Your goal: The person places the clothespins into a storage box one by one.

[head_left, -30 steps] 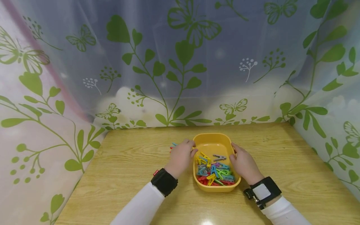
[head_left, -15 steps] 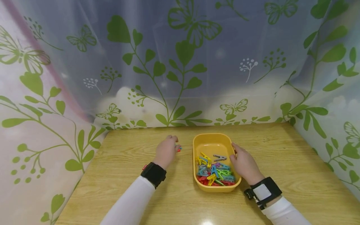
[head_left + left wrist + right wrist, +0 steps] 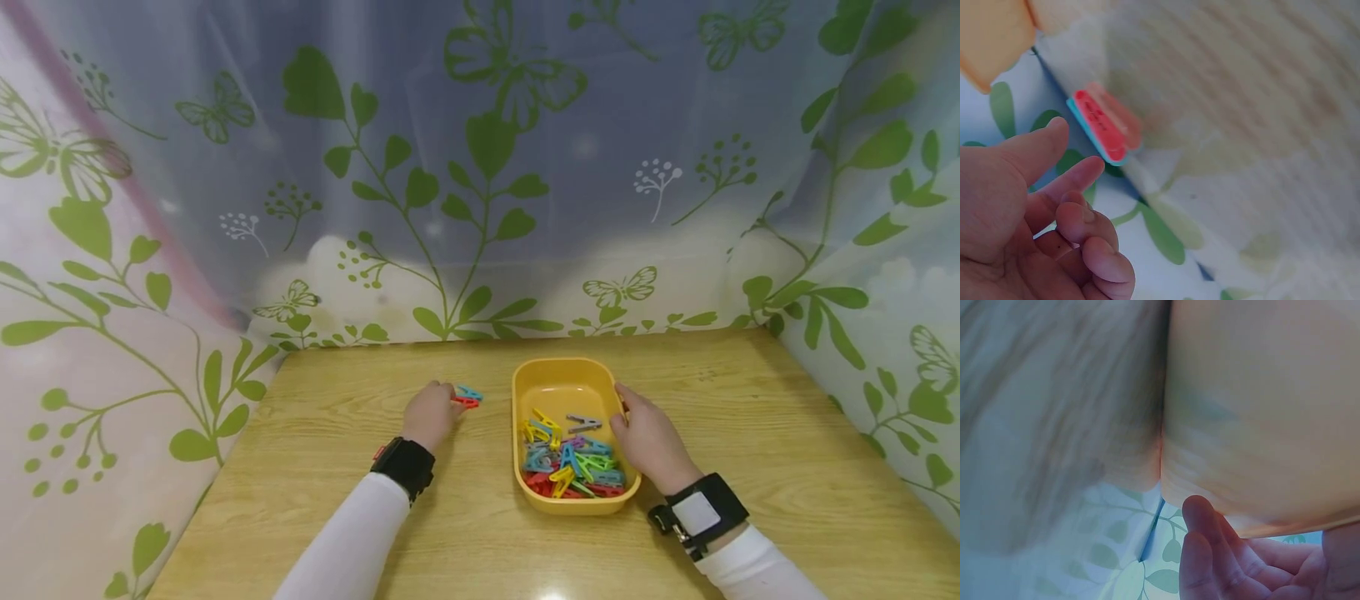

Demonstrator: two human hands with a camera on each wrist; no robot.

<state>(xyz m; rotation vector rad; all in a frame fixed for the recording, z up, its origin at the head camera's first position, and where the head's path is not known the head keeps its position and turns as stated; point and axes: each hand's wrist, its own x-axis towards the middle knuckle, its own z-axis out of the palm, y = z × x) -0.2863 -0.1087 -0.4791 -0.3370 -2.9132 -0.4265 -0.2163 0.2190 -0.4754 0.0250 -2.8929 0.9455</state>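
My left hand [image 3: 431,415] reaches over the table beside a red clothespin [image 3: 467,402] and a blue clothespin [image 3: 470,392], which lie close together. In the left wrist view the thumb and index finger are apart, with the red clothespin just beyond their tips. The other fingers curl loosely and hold nothing. To the right stands a yellow plastic container [image 3: 577,506]. My right hand [image 3: 651,440] grips its right side, thumb at the rim and fingers along the outer wall. Several coloured clothespins [image 3: 573,467] are heaped in its near half, and a grey one [image 3: 583,423] lies farther back.
The wooden table [image 3: 337,400] carries all of this. Behind it and at both sides hangs a curtain [image 3: 480,250] with green leaves and butterflies. Each wrist wears a black band, the left one [image 3: 405,467] and the right one [image 3: 701,512].
My left hand has moved left, away from the container's left rim, uncovering the red and blue clothespins on the table. My right hand and the container have stayed in place.
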